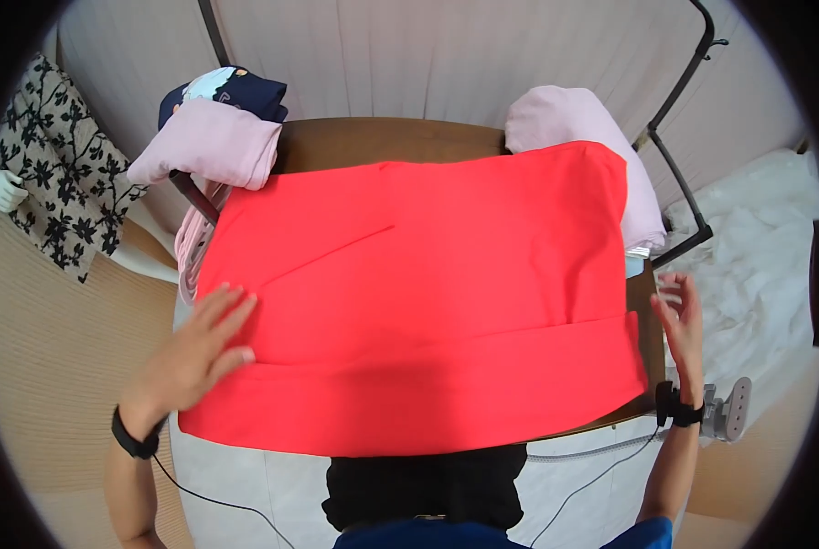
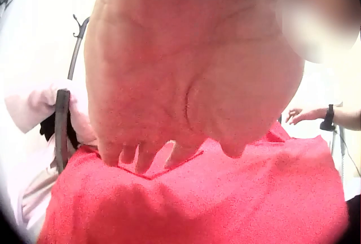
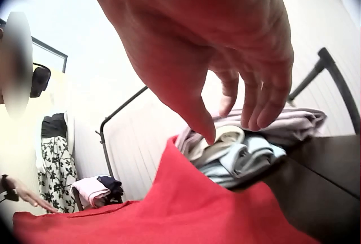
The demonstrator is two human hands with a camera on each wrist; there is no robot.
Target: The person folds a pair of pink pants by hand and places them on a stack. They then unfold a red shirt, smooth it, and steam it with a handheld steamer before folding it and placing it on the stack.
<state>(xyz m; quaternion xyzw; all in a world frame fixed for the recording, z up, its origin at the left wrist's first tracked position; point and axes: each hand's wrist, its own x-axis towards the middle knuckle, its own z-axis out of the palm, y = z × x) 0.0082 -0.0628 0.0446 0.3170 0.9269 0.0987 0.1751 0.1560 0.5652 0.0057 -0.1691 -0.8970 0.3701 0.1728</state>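
Observation:
A large red cloth (image 1: 428, 265) lies spread over a brown table (image 1: 391, 139), with a wide band folded along its near side and a slanting crease at upper left. Over the cloth's left edge is my left hand (image 1: 185, 357), palm down, its fingers extended toward the fabric and nothing held. Just beyond the right edge, my right hand (image 1: 685, 325) is raised with loosely bent fingers and nothing between them. In the right wrist view, its thumb and fingertips stand apart above the red cloth's raised corner (image 3: 175, 165).
Folded pink (image 1: 213, 145) and navy (image 1: 261, 94) garments are stacked at back left. Another pink pile (image 1: 551, 119) sits at back right, beside a dark metal rack (image 1: 674, 165). A mannequin's floral skirt (image 1: 57, 160) stands far left; white fabric (image 1: 748, 247) lies heaped at right.

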